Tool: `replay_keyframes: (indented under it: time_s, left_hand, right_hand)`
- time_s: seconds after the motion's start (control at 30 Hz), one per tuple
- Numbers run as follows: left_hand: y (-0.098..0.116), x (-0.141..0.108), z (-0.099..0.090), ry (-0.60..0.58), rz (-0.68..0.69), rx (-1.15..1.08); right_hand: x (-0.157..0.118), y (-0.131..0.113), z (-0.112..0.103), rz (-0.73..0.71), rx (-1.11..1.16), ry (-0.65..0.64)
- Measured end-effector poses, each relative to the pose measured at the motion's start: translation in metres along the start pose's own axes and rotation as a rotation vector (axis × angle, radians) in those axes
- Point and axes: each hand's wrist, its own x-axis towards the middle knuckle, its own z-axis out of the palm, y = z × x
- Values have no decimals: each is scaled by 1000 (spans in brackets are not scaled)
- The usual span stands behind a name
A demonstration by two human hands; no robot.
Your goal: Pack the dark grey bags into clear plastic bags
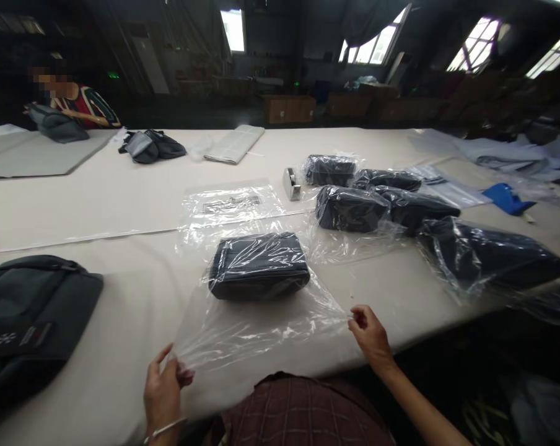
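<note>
While set well apart in the lower part of the frame, pinched closed on one clear bag [243,337]: left hand [163,384] at the lower left, thumb and fingers gathered on a corner of the bag's mouth; right hand [369,337] right of bottom centre, grip closed at the fingertips on the opposite corner. At bottom centre, a dark red checked garment [303,412]. Beyond the hands, plastic stretched and creased, with a dark case [261,266] inside, resting mid-frame on the pale surface [135,316].

At the left edge, partly cut off, a dark grey backpack [70,297] bearing a dark label [22,337]: white emblem, reddish lettering, too blurred to read. Right of centre and toward the right edge, more wrapped cases [352,210] in clear plastic. Just beyond mid-frame, flat plastic [233,201] with a framed block of print, too small to read; near it, a tape dispenser [292,184]. Farther right, a blue item [507,198].

Along the far side of the surface, a folded sheet [236,144] and a dark bundle [152,147]. At upper left, a person [91,105] in a striped top, handling a grey bag [57,124]. Behind, a dim room with cardboard boxes [289,109] and bright windows [375,46] along the top.
</note>
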Motion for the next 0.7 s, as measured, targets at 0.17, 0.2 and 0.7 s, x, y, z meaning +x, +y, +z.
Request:
replay_keyframes:
  time_s: [0.17, 0.2, 0.7]
  left_hand:
    - [10, 7, -8, -75, -13, -215]
    - [11, 11, -8, -98, -81, -314]
    - [1, 51, -54, -43, 292, 146]
  right_hand:
    - [-5, -2, -12, -327, -166, -263]
    - [-5, -3, -16, -424, -224, -334]
    - [6, -4, -63, -676, -702, -409]
